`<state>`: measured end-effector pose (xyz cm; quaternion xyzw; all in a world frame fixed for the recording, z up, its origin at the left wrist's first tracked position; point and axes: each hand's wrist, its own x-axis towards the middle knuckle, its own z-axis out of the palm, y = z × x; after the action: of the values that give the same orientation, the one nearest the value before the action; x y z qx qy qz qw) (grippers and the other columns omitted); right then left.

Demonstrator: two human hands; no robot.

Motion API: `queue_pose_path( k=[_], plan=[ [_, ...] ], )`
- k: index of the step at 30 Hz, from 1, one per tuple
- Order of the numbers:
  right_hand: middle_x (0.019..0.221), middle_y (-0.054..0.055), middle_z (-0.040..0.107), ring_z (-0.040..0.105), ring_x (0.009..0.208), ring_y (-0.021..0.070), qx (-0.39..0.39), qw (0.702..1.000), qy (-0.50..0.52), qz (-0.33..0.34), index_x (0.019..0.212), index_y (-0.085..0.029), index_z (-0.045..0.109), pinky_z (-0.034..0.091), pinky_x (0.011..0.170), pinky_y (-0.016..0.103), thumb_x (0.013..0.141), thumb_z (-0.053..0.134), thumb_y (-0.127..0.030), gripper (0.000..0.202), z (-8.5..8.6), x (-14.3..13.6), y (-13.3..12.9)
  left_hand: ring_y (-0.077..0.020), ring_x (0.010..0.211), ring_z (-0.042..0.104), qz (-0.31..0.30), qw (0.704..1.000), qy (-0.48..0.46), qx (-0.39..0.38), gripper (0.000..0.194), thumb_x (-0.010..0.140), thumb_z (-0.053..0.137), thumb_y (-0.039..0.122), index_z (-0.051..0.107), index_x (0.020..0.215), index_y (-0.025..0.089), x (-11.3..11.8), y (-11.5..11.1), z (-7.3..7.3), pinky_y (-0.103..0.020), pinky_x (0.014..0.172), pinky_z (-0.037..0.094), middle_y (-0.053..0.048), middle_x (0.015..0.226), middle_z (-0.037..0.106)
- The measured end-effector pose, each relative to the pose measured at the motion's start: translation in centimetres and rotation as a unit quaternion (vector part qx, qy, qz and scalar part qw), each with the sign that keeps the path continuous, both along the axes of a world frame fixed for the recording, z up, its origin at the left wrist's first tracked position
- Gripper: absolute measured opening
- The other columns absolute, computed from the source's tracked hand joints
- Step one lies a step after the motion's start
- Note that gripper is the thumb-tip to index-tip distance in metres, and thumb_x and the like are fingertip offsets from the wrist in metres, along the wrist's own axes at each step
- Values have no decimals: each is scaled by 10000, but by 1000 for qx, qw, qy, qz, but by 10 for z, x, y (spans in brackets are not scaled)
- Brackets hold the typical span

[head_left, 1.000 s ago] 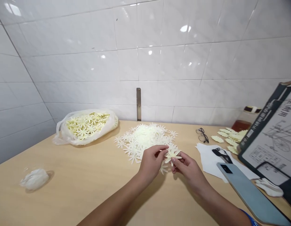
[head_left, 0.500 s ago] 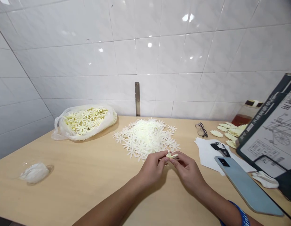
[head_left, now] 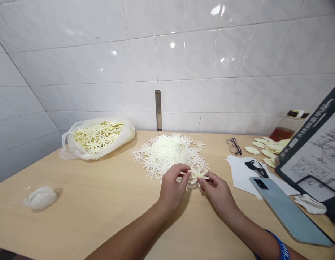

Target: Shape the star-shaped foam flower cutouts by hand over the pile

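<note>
A pale yellow flower-shaped cutout (head_left: pixel 199 174), with long narrow petals, is held up between my hands over the front of a pile of similar cutouts (head_left: pixel 169 151). My right hand (head_left: pixel 217 189) pinches its right side between thumb and fingers. At its left petals, my left hand (head_left: pixel 174 186) has thumb and forefinger brought close together, and the exact contact is partly hidden. The pile's front edge lies behind and below both hands, and the cutouts there look whiter than those in the bag.
An open plastic bag (head_left: pixel 124 142) of yellow cutouts lies back left; a clear wrapped white bundle (head_left: pixel 40 198) is front left. Rightward are glasses (head_left: pixel 234 146), white paper (head_left: pixel 238 180), a phone (head_left: pixel 289 211), scalloped pieces (head_left: pixel 275 148), a jar (head_left: pixel 285 126) and a printed box (head_left: pixel 319 151).
My hands have moved slightly apart. The cutout, earlier bunched between the fingertips, now shows its petals spread out. The camera view has shifted a little.
</note>
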<state>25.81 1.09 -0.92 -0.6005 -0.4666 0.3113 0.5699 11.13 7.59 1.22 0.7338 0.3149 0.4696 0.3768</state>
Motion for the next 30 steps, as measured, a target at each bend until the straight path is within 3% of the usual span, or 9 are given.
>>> queue_pose_path(
  k=[5,16,23,30],
  plan=[
    [600,-34,442,431,568,141,8,1000,1,-4,765,-203,557,359,517,254,849,619,-500,315,-1,3,-1,-192,1004,667,-31,998,40,25,207,892,544,220,727,989,222,0,0,-3,-327,921,517,-52,1068,735],
    [823,40,602,485,633,148,39,997,-25,59,860,-197,664,420,563,259,866,598,-456,267,6,-1,-5,-177,945,656,-168,981,62,-80,288,903,467,203,738,996,225,3,-4,4,-267,818,515,-43,1012,736],
    [730,23,613,541,671,177,19,999,-40,9,798,-195,614,437,580,261,841,597,-538,346,2,-4,-5,-179,839,667,-48,994,66,-74,90,808,640,273,704,827,213,1,4,0,-278,766,526,-42,867,726],
    [672,-19,522,463,609,144,11,999,-34,-32,749,-201,532,369,547,245,851,607,-489,314,2,3,-2,-172,844,662,5,999,25,-25,129,855,599,289,686,833,195,-4,3,6,-277,744,534,-49,880,721]
  ],
)
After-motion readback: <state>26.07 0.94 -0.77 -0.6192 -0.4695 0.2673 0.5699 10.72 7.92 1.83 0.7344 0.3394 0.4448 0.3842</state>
